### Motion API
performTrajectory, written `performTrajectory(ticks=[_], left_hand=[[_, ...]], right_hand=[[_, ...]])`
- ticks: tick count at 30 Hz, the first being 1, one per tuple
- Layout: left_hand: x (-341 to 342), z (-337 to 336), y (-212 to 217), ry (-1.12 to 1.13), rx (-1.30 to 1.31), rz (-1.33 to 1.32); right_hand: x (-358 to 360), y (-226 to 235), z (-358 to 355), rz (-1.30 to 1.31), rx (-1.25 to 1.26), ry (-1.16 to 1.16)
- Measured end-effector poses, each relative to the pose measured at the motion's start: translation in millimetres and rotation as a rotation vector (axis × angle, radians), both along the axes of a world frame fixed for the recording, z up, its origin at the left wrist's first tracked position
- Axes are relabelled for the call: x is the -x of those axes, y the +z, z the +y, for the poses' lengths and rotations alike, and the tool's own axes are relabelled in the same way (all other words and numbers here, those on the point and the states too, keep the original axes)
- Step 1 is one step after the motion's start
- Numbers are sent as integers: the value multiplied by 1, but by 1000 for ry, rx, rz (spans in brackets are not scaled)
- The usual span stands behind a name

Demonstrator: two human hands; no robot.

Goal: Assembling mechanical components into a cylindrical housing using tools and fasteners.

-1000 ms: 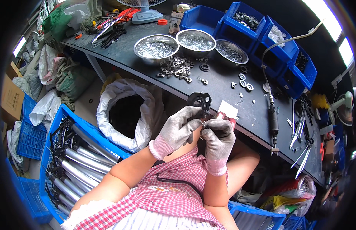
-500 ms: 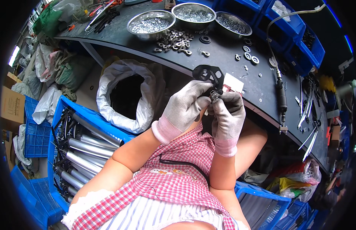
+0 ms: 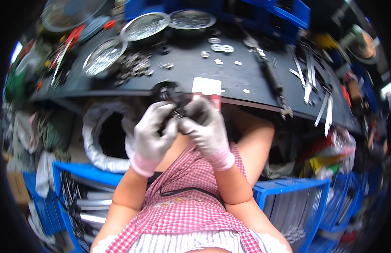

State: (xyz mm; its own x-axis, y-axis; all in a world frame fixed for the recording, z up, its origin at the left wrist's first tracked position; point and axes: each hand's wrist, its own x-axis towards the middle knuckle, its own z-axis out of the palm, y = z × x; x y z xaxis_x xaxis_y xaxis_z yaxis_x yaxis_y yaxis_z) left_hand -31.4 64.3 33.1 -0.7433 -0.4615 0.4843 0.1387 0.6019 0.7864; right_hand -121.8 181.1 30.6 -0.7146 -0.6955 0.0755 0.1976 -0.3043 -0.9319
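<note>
Both of my hands wear grey work gloves with pink cuffs and meet in front of my chest, just below the edge of the black workbench (image 3: 246, 80). My left hand (image 3: 152, 133) and my right hand (image 3: 208, 128) pinch a small black metal part (image 3: 173, 101) between their fingertips. The part sticks up above the fingers; its lower end is hidden by the gloves. A white card (image 3: 206, 85) lies on the bench just beyond the hands.
Three steel bowls (image 3: 104, 55) of small metal pieces and loose washers (image 3: 218, 47) sit on the bench. A long tool (image 3: 271, 78) and metal strips (image 3: 309, 76) lie to the right. A white-lined sack (image 3: 94, 139) gapes lower left; blue crates (image 3: 296, 202) with metal rods flank me.
The view has swung so the bench sits higher and more level in the picture. My hands stay together on the black part, now closer to the bench edge.
</note>
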Motion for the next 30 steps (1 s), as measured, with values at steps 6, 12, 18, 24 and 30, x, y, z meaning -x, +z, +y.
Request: performTrajectory(ticks=[6,12,18,24,30], left_hand=[[2,-8,-9,-84,-118,-128],[-14,-25,-28,-34,-450,-112],[-21,-38,-42,46,-500,-80],[-14,-37,-47,76,-463,-103],[-9,-33,-46,148,-428,-56]], right_hand=[[29,6,52,550,-311,104],[147,9,166,497,-712,-685],[288,-37,224,871,-1180,-1003],[378,-41,219,1187,-1498,-685],[413,-42,216,1018,-1351,-645]])
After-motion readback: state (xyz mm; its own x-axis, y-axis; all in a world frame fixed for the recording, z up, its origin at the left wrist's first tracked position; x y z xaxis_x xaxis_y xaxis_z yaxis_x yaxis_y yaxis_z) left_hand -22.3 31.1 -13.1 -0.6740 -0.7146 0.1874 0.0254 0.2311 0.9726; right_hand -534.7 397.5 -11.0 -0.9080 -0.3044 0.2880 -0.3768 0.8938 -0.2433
